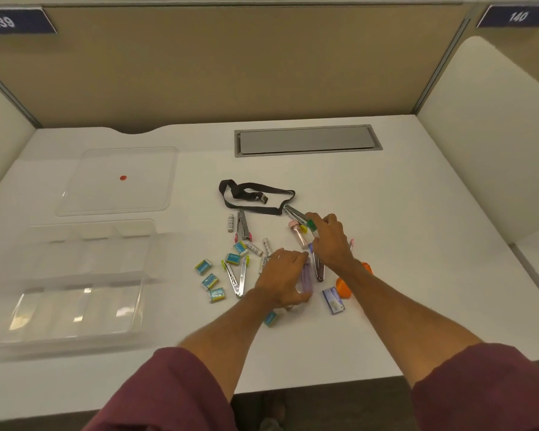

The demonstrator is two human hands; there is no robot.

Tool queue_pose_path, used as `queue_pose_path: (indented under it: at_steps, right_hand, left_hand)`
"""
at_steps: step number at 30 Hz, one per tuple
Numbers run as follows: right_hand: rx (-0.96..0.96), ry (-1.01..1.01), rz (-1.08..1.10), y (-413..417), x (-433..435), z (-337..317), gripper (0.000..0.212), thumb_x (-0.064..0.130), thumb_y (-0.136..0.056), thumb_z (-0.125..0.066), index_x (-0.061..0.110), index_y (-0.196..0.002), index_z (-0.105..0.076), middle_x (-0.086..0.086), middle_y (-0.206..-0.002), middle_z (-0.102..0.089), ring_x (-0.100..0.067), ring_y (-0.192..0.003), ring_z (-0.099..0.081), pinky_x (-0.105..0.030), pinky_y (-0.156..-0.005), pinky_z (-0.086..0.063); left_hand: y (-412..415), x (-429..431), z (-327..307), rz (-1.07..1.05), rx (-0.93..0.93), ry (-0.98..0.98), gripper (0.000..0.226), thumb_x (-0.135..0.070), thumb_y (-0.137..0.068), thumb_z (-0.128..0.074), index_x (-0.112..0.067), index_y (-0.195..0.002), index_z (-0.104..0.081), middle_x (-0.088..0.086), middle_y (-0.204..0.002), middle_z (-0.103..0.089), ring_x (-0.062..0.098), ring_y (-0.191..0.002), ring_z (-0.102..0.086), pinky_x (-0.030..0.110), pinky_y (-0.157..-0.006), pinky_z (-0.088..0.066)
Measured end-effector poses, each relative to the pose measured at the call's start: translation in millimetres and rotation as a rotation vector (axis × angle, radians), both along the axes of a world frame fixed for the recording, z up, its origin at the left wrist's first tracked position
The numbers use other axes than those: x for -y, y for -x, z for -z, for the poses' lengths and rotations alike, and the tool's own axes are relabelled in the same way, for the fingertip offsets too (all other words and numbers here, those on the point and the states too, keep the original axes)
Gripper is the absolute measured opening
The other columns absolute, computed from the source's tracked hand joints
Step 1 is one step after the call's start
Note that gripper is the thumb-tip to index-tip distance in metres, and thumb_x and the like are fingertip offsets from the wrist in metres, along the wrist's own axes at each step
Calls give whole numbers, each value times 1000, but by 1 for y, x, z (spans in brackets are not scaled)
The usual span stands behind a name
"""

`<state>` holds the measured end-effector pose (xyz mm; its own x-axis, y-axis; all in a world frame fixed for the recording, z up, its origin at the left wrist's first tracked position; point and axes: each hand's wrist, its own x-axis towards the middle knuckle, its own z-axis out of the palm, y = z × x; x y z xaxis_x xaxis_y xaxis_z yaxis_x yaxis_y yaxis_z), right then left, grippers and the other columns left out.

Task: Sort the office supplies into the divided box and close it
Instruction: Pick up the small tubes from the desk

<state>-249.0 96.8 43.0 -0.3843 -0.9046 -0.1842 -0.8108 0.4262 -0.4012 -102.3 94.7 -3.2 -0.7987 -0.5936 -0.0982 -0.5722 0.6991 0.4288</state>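
Observation:
A clear divided box (75, 275) stands open at the left, its clear lid (115, 181) lying flat behind it. Supplies are scattered mid-table: several small blue-and-yellow boxes (210, 281), white batteries (231, 223), metal clips (243, 227), a black lanyard (252, 194). My left hand (282, 275) lies over a purple lighter (305, 276), fingers curled on it. My right hand (332, 241) pinches a green-capped lighter (312, 227) beside a pink lighter (299, 233).
An orange object (344, 287) and a small purple box (333, 300) lie right of my hands. A grey cable hatch (305, 140) is set into the desk at the back. Beige partition walls enclose the desk; its front edge runs near my sleeves.

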Motion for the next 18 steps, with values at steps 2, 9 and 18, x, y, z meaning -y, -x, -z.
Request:
queue_pose_path:
  at_steps: [2,9,18]
  right_hand:
    - [13,11,-19,-5,0,-5,65,-1,-87,-58,20,-145,-36,-17,-133,-40,-31,-122,-43,-40,-98,-47]
    - [106,86,-33,-47,9,-16,58,-7,-86,-55,11,-140,-41,-16,-134,-42,-31,-124,-43,-34,-100,-42]
    - [175,116,-156,-147,38,-23,54,4,-83,-63,11,-133,-43,-13,-126,-45,-27,-114,-51,-34,-94,-47]
  left_hand:
    - [-8,9,-13,-72,-32,-70,88,-43,-76,-70,-13,-146,-27,8,-137,-46,24,-121,-47,38,-99,-46]
    - [-57,43,-49,-231,-69,-122,85,-25,-74,-75,-8,-144,-30,9,-140,-38,25,-124,-46,41,-99,-48]
    - [-156,72,-63,-321,-169,-105,89,-28,-66,-83,-9,-139,-37,8,-135,-45,21,-119,-47,23,-93,-41]
